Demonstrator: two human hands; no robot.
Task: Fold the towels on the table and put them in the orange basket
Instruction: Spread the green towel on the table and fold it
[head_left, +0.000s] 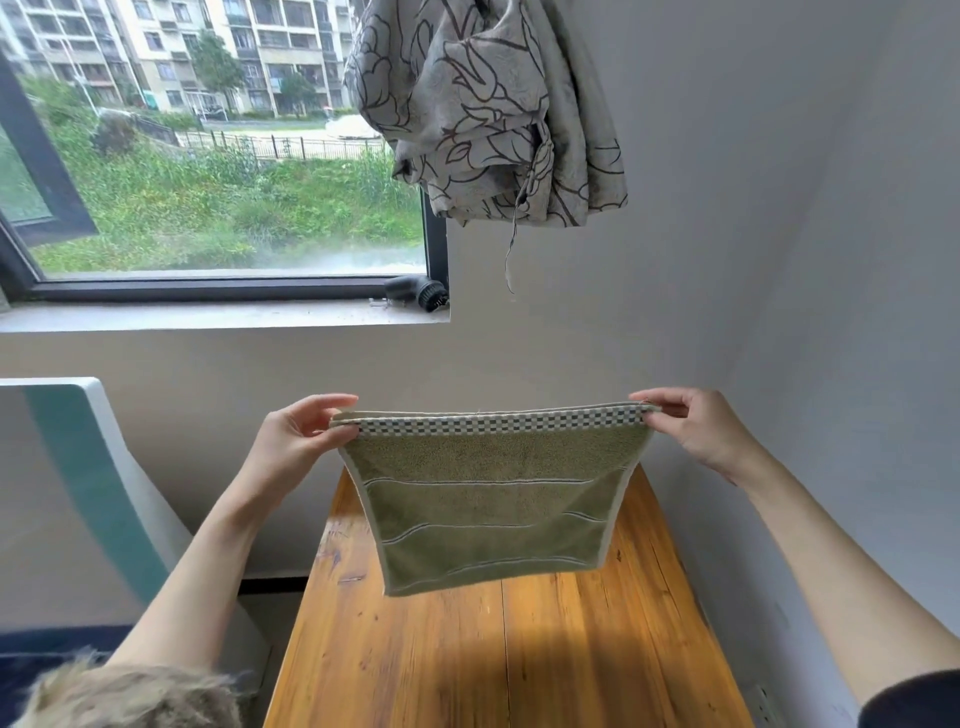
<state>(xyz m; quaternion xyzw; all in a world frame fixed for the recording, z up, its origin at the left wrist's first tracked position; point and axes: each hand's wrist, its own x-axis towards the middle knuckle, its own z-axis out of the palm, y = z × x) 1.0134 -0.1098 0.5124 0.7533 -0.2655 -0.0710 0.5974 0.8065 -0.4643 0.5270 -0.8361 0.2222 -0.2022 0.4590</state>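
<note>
The left hand (298, 436) pinches the near-left corner of an olive-green terry towel with a blue-and-white checked border band (493, 499), thumb and fingertips closed on what looks like two layers of hem laid together. From that hand the top edge runs taut and nearly level to the right hand (691, 426), which pinches the opposite corner the same way. The towel hangs below and between both hands, already doubled by the look of it, its lower edge clear of the worn orange-brown wooden counter (467, 665) beneath and tilting down toward the left hand's side. To do this step well, I would keep both pinches firm so the paired hems stay matched, level the drooping lower corner with a light shake, then lower the cloth flat onto the counter below the hands before bringing one hand across to the other for the next fold. The orange basket is not in view
</note>
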